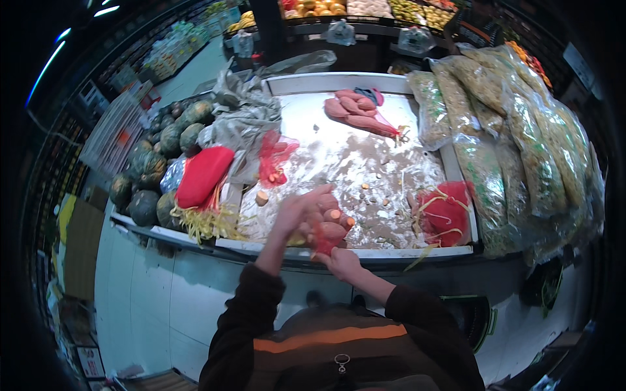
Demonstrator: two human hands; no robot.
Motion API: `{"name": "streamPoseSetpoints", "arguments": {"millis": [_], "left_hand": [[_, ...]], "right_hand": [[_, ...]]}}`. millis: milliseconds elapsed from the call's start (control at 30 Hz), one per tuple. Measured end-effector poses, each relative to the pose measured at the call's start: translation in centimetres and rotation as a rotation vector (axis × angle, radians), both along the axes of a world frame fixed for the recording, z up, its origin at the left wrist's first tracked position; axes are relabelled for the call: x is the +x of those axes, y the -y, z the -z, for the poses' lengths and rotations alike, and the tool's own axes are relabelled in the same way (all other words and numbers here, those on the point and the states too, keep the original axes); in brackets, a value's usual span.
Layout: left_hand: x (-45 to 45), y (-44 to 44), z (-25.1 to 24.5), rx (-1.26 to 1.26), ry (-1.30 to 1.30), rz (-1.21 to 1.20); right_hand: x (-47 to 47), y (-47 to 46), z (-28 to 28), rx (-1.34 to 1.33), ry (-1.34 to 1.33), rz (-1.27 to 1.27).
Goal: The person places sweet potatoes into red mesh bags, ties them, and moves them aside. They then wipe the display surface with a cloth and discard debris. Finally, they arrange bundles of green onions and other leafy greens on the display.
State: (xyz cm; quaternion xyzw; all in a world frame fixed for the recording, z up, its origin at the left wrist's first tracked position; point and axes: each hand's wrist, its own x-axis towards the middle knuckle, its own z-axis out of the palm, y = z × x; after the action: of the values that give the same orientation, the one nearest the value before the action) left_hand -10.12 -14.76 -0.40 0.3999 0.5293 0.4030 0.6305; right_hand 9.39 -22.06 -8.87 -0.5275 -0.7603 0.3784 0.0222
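Observation:
A red mesh bag of sweet potatoes point(328, 229) lies before me at the near edge of the display bin. My right hand point(342, 264) is closed on the mesh at its near end. My left hand point(298, 212), blurred, is at the bag's left side; whether it grips anything is unclear. Several cut orange ends face right. Farther back lies a filled mesh bag of sweet potatoes point(354, 112), beside a dark and pink cloth item point(370, 95). A smaller red mesh bag point(275, 159) is at the left, above a cut root piece point(262, 198).
Green pumpkins point(146, 163), a red mesh bundle point(205, 176) and yellow ties point(210, 222) are at the left. Stacked clear bags of produce point(528, 146) stand right of the bin's white rim point(452, 171). Red mesh bags point(445, 212) lie at the near right corner. A person point(474, 29) is beyond.

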Motion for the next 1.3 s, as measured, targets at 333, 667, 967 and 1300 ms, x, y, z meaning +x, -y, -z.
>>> {"name": "streamPoseSetpoints", "arguments": {"millis": [333, 667, 967, 1300], "left_hand": [[8.4, 7.9, -3.7, 0.831, -0.115, 0.278], [6.5, 11.6, 12.2, 0.954, 0.014, 0.046], [7.4, 11.1, 8.4, -0.109, 0.438, 0.305], [-7.3, 10.3, 4.1, 0.0, 0.131, -0.063]], "right_hand": [[0.3, 0.0, 5.4, -1.108, -1.275, 0.522], [-4.6, 0.4, -3.7, -1.599, -1.682, 1.048], [-3.8, 1.2, -4.3, -1.721, -1.848, 1.053], [1.2, 1.8, -2.0, -0.926, -1.05, 0.589]]}}
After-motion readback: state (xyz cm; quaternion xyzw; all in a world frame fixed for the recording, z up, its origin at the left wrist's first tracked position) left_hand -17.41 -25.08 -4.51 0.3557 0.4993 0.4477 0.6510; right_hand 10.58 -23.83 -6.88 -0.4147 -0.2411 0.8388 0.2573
